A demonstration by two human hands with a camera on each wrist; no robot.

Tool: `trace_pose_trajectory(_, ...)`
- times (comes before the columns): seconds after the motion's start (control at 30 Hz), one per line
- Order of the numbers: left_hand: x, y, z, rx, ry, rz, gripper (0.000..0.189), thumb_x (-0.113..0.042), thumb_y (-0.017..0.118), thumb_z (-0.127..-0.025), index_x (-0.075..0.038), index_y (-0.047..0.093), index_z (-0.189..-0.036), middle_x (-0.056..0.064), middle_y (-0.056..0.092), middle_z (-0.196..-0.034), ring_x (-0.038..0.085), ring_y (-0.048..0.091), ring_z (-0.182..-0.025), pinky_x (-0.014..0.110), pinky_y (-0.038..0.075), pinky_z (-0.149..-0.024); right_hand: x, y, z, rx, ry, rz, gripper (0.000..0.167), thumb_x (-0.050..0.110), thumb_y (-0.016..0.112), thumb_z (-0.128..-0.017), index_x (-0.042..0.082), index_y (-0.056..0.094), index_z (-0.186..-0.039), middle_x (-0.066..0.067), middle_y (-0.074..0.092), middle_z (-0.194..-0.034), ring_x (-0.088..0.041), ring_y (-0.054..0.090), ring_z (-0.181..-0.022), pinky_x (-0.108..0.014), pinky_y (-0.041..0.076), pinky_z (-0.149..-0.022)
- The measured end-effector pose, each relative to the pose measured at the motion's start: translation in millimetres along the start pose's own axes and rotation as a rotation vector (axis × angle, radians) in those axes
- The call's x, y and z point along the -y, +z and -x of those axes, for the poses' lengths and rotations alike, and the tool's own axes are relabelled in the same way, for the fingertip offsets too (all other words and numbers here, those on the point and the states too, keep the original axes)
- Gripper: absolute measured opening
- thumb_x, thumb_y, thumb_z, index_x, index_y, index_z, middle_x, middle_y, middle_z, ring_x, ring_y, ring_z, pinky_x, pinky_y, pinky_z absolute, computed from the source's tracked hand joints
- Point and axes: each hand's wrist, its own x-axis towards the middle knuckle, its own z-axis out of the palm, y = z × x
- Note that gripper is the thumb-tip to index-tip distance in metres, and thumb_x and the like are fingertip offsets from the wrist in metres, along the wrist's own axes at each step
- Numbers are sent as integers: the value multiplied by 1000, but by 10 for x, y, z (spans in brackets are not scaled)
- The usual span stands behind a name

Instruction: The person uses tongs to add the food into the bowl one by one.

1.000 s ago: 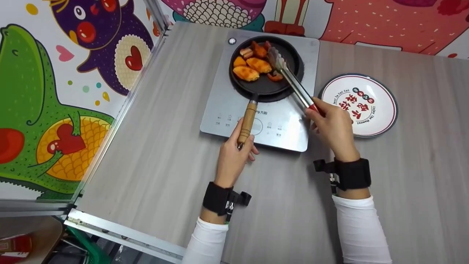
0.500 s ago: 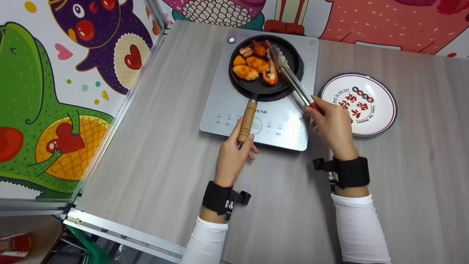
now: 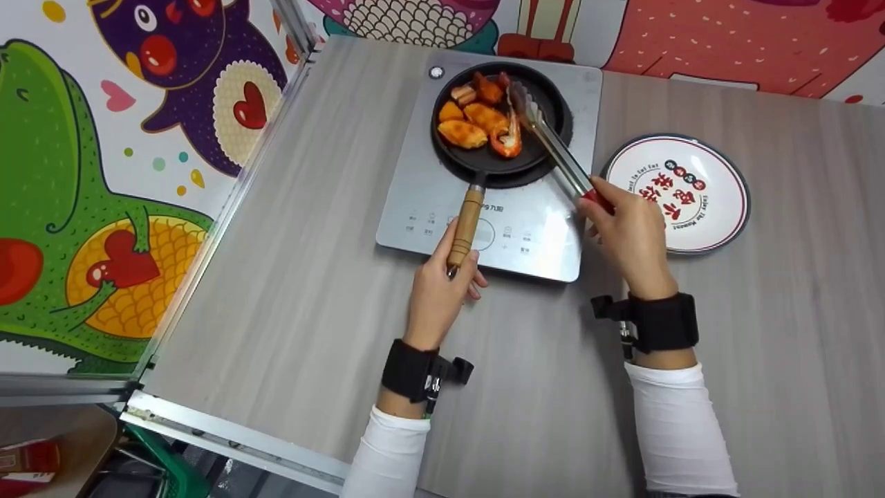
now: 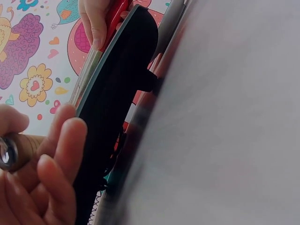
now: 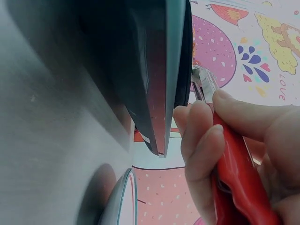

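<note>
My left hand [image 3: 440, 297] grips the wooden handle [image 3: 467, 232] of a small black frying pan [image 3: 484, 162], which sits on a flat silver cooktop [image 3: 408, 200]. The handle's metal-ringed end also shows in the left wrist view. With my right hand [image 3: 630, 238] I hold metal tongs [image 3: 568, 166] by their red grip [image 5: 239, 173]. The tong tips are over the pan's right side, touching a curled orange shrimp [image 3: 508, 144]; whether they pinch it is hard to tell. Orange-yellow pieces [image 3: 462, 134] and browned pieces [image 3: 488, 91] of food lie in the pan's left half.
A white plate [image 3: 719, 207] with red lettering and a dark rim stands right of the cooktop, just beyond my right hand. Cartoon-painted panels [image 3: 691, 41] border the wooden tabletop [image 3: 276, 311] at the back and left. A metal rail [image 3: 235, 443] runs along the front left edge.
The shrimp, at first low at the pan's right, has turned upright and shifted slightly left against the orange pieces. The tongs moved only a little; my left hand stays on the handle.
</note>
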Motion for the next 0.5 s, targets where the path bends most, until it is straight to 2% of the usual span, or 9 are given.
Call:
trace_pose_trajectory(0.23,-9,-6,2,1,-10,0,57,-23,51,-92,-15,25,-142,10,63,-66,32,59,-52,45,49,-50,-16,-24,3,-40,-8,34,42,30,63,-82,16,58,-121,-6,67,-78,-18,60,-50,-16,39,-40)
trace_pose_trajectory(0.33,-18,-8,6,0,-14,-2,58,-23,51,-92,-16,25,-142,10,63,-66,32,59,-52,45,49,-50,-30,-37,13,-59,-14,63,43,33,64,-81,16,59,-121,-8,67,-81,-17,60,-50,-21,40,-45)
trace_pose_trajectory(0.5,-28,-15,7,1,-24,-1,58,-23,51,-92,-16,24,-142,10,63,-67,32,59,-52,46,49,-50,-72,-71,55,-61,6,76,50,37,66,-79,13,57,-122,-14,65,-94,-25,57,-66,-34,39,-57)
